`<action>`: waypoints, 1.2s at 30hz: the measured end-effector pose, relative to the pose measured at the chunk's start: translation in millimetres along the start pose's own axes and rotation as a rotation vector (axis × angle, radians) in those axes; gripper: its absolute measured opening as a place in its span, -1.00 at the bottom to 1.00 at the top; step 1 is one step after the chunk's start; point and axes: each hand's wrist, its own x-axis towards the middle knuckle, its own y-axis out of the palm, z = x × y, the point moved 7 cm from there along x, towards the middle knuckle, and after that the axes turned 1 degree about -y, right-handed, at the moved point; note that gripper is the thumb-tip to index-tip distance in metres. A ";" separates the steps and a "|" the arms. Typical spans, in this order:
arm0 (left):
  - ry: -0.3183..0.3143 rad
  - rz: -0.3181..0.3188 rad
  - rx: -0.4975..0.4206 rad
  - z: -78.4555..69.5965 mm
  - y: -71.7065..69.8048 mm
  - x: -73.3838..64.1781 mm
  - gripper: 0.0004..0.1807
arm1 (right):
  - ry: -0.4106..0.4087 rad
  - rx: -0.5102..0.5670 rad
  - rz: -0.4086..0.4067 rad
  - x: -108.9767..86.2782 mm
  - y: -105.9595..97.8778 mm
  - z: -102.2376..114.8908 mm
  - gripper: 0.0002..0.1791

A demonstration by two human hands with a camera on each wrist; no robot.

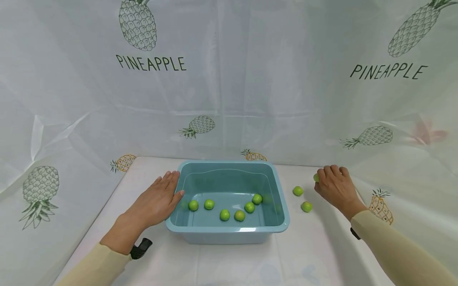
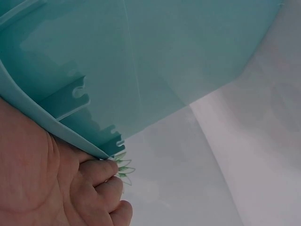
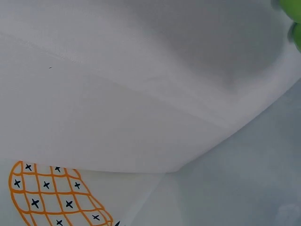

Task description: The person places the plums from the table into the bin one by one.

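Note:
In the head view, my left hand (image 1: 157,201) rests with straight fingers along the left rim of a blue plastic tub (image 1: 229,229), thumb reaching over its edge. From the left wrist, the palm (image 2: 28,174) lies against the tub's rim (image 2: 51,123). Several small round green fruits (image 1: 224,215) lie on the tub's floor. At the table's back right, my right hand (image 1: 335,188) has its fingers curled at another green fruit (image 1: 316,177), pinching it; the thumb is hidden. Two more, a green fruit (image 1: 298,190) and a slightly reddish one (image 1: 306,206), lie between that hand and the tub.
A white cloth (image 1: 236,264) covers the table. Behind and beside it hangs a white curtain (image 1: 229,87) printed with pineapples. In the right wrist view, green fruits (image 3: 292,8) show at the upper right corner, and the table's edge crosses lower down.

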 end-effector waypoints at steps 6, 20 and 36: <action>0.005 0.000 0.015 0.3 0.5 -0.3 -0.24 | 0.037 -0.005 0.023 10.6 -3.1 4.4 -0.58; 0.027 -0.024 0.078 -2.0 -1.8 -0.3 -0.25 | 0.110 0.100 -0.013 44.0 -23.4 22.8 -0.57; 0.012 -0.010 0.057 0.0 -0.3 1.2 -0.24 | 0.182 0.244 -0.074 99.4 -70.0 61.7 -0.55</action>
